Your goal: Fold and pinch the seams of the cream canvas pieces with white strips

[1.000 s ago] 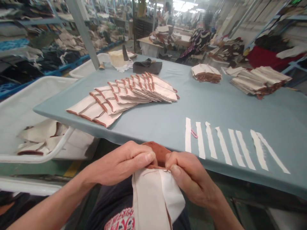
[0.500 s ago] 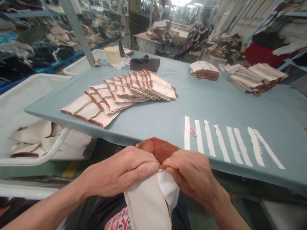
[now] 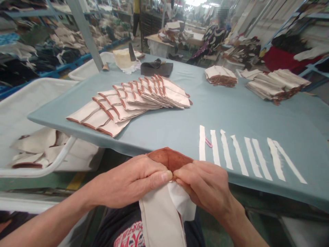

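Note:
A cream and rust-brown fabric piece [image 3: 163,214] hangs over the lap at the table's near edge, its brown side [image 3: 168,157] facing up behind the fingers. My left hand [image 3: 136,180] pinches its edge from the left, thumb on top. My right hand [image 3: 205,183] grips the same edge from the right, and the two hands nearly touch. On the table [image 3: 159,128], a fanned row of similar cream pieces with brown edges [image 3: 133,99] lies to the left. Several white strips [image 3: 240,156] lie at the right, with a pink clip-like item [image 3: 208,142] among them.
White bins [image 3: 59,154] with fabric stand at the left. Stacked pieces [image 3: 221,76] and a larger pile [image 3: 279,84] lie at the table's far right. Dark cloth [image 3: 156,67] sits at the back, near a metal post [image 3: 87,37]. A seated person [image 3: 213,37] is beyond.
The hanging cream part of the fabric has shifted slightly right. Both hands keep their grip close together. In the background, a standing person has come into view at the upper left.

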### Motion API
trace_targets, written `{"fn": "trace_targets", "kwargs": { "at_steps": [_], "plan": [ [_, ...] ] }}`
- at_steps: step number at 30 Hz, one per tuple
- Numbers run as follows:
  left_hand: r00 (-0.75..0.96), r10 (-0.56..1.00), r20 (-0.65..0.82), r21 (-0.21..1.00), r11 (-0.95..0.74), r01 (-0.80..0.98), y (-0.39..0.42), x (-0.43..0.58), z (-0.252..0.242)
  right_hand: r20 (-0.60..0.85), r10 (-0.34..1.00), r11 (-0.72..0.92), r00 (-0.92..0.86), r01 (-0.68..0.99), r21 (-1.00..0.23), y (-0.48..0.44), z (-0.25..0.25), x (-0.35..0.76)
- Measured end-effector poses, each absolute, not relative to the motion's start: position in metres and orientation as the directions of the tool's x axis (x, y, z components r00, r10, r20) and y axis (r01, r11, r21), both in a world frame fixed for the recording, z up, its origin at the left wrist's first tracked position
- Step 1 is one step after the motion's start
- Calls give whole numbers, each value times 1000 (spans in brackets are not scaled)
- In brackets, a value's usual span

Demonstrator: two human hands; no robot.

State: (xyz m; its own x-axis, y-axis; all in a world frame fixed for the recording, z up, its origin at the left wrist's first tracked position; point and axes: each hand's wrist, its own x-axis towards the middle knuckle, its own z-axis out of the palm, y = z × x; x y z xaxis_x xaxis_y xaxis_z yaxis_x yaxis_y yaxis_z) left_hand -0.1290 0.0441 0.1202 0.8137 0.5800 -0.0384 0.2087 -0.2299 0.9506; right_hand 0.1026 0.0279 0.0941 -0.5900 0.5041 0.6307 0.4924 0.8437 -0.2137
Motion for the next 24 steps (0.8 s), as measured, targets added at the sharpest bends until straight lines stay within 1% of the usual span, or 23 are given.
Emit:
{"fn": "trace_targets", "kwargs": {
  "at_steps": [2,3,4,6,8,9,11,12,14,17,19,21,22,24],
  "plan": [
    [807,589,38,905,-364,223,43,-127,117,627,505,845,-593,487,-220,29,94,102],
    [797,596,91,857,-455,242,42,-127,115,617,517,840,-594,489,-234,29,93,102],
    [782,604,151,788,-552,273,40,-126,112,604,534,834,-592,488,-259,30,93,102],
    [753,603,262,615,-706,351,35,-124,106,571,576,816,-586,461,-349,29,91,102],
    [743,584,328,474,-782,405,31,-124,101,538,612,788,-580,393,-473,29,90,101],
    [740,578,343,430,-798,424,29,-124,100,524,626,770,-578,352,-532,29,90,100],
    [743,568,355,394,-811,431,27,-126,99,474,657,715,-586,284,-639,30,92,99],
    [746,563,354,401,-813,423,27,-127,100,436,675,675,-596,259,-690,31,94,99],
    [754,562,339,456,-800,391,29,-130,104,326,708,564,-626,224,-795,34,98,98],
    [760,581,291,608,-726,322,34,-134,111,154,715,345,-682,153,-926,39,101,95],
    [753,605,259,731,-633,257,36,-135,114,83,707,152,-703,36,-988,40,99,90],
    [724,648,235,855,-492,163,36,-132,112,55,725,-37,-686,-119,-992,38,94,81],
    [698,680,226,908,-407,102,35,-130,110,52,752,-101,-657,-193,-976,36,90,75],
    [626,751,211,969,-246,-32,32,-123,101,62,822,-150,-567,-319,-936,30,82,62]
  ]
}}
